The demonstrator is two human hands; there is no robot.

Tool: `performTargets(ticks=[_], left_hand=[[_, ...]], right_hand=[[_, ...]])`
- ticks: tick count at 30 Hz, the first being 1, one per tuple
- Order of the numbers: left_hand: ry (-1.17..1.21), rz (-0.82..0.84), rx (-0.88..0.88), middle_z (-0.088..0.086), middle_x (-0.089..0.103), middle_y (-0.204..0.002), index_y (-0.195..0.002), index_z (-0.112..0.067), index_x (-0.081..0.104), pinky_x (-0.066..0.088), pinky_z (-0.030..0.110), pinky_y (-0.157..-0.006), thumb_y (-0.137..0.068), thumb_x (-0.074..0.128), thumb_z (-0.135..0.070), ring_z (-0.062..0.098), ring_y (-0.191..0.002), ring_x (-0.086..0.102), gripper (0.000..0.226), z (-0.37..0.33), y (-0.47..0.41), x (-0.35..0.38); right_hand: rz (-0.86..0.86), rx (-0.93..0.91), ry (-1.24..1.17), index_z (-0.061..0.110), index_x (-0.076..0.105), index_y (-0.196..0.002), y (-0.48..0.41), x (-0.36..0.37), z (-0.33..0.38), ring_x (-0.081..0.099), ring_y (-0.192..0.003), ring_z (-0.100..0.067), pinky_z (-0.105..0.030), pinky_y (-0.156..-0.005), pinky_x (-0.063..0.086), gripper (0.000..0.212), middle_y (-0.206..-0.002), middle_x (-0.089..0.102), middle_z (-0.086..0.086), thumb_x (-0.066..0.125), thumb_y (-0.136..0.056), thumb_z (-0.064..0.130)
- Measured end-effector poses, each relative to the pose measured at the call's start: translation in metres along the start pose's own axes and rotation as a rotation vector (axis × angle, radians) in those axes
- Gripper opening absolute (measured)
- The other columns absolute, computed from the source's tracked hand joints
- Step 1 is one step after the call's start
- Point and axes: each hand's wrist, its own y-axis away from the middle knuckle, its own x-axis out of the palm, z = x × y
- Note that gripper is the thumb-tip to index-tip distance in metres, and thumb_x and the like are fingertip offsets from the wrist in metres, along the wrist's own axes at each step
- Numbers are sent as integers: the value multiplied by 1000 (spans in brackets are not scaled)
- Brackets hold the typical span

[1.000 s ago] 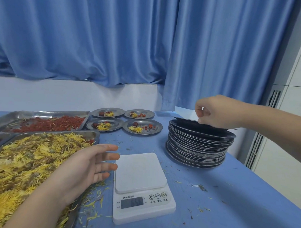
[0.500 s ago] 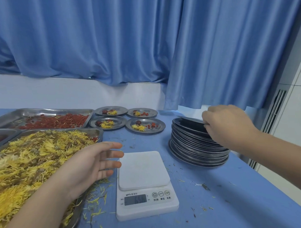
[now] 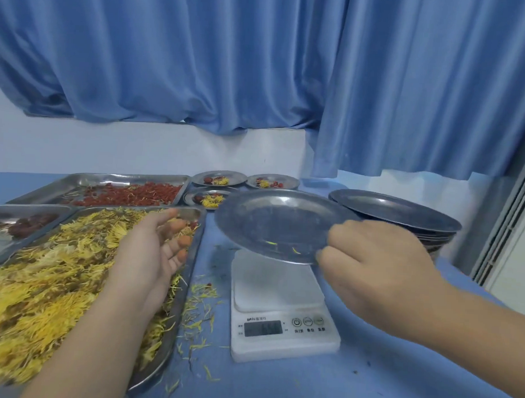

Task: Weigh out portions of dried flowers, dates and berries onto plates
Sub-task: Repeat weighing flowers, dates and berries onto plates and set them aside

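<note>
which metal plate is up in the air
The near-empty plate the right hand holds by its rim over the white scale; the rest sit stacked or filled.

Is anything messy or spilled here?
Yes. Loose yellow petals lie scattered on the blue table between the flower tray and the scale, outside the tray. Two stray bits also sit in the plate the right hand holds.

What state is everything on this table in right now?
Empty plate, tilted, held over the scale.
Right hand, pinching the empty plate's rim.
Left hand, open over the dried flowers.
Scale, platform bare, display unreadable.
Dried flowers, loose heap.
Plate stack, top plate empty.
</note>
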Motion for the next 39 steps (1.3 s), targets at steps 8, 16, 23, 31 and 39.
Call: performTargets(ticks=[8, 16, 23, 31, 39], left_hand=[[-20, -11, 27, -3, 61, -77, -95, -19, 63, 47, 20, -47, -96, 51, -20, 11, -58, 55, 12, -1, 4, 3], [-77, 8, 16, -3, 62, -78, -95, -22, 64, 42, 24, -56, -94, 54, -22, 12, -61, 54, 10, 3, 1, 3], [-138, 44, 2, -4, 63, -80, -98, -22, 63, 43, 25, -58, -93, 56, -24, 12, -62, 55, 9, 5, 0, 2], [-214, 66, 1, -8, 64, -77, -98, -23, 64, 43, 25, -61, -94, 54, -25, 10, -60, 56, 11, 8, -1, 1], [-364, 115, 52, -4, 64, -75, -98, -20, 66, 38, 27, -57, -93, 53, -22, 10, -54, 55, 13, 11, -1, 4]], right_hand=[[64, -76, -141, 12, 57, -60, 18, 27, 26, 31, -48, -21, -28, -45, 27, 21, -58, 40, -2, 68, -55, -5], [141, -5, -126, 13, 58, -60, 32, 31, 26, 31, -46, -20, -26, -48, 22, 24, -59, 43, -1, 69, -51, -6], [386, 261, -210, 19, 64, -68, 40, 30, 29, 51, -46, -21, -29, -36, 41, 26, -69, 57, 4, 82, -55, 6], [372, 467, -548, 26, 58, -86, 62, 12, 15, 49, -65, -5, -31, -54, 47, 11, -83, 48, 17, 66, -82, 21], [512, 558, -709, 30, 58, -73, 101, 27, 1, 48, -51, -5, -20, -50, 40, 16, -56, 52, 10, 71, -82, 30]])
